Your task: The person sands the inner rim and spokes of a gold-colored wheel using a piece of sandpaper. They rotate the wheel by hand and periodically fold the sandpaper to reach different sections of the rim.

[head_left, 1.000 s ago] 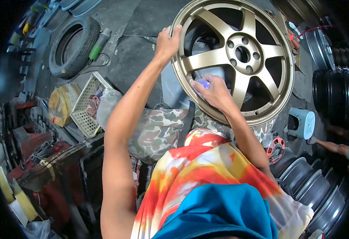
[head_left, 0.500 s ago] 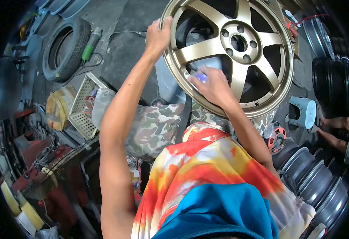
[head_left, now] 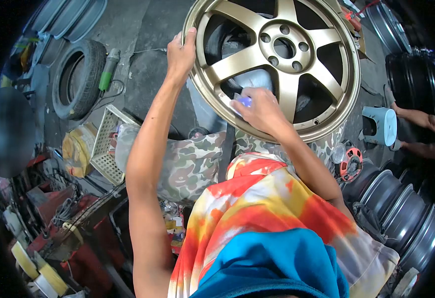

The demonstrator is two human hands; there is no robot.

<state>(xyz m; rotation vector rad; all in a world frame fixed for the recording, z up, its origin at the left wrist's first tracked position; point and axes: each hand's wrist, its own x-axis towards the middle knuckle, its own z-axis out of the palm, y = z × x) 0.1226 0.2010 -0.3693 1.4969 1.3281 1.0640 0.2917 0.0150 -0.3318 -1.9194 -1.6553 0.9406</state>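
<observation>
A gold multi-spoke wheel rim (head_left: 289, 89) is propped up in front of me, its face turned toward me. My left hand (head_left: 181, 54) grips its left edge, thumb over the outer lip and fingers behind. Low on the inner left of the rim, my right hand (head_left: 259, 109) is closed around a small purple piece (head_left: 245, 101) and presses it near the lip. What kind of piece it is I cannot tell, as my fingers cover most of it. Camouflage cloth (head_left: 192, 159) covers my legs below the wheel.
To the left are a tire (head_left: 78, 79), a green angle grinder (head_left: 109, 69) and a cream plastic basket (head_left: 109, 144). A light blue stool (head_left: 380, 124) stands at right beside another person's legs (head_left: 418, 121). More rims (head_left: 401, 208) are stacked lower right, near a red reel (head_left: 350, 164).
The gold rim has shifted left and slightly up in view, my left hand moving with it. My right hand has slid a little along the rim's lower-left inner edge, still holding the purple piece.
</observation>
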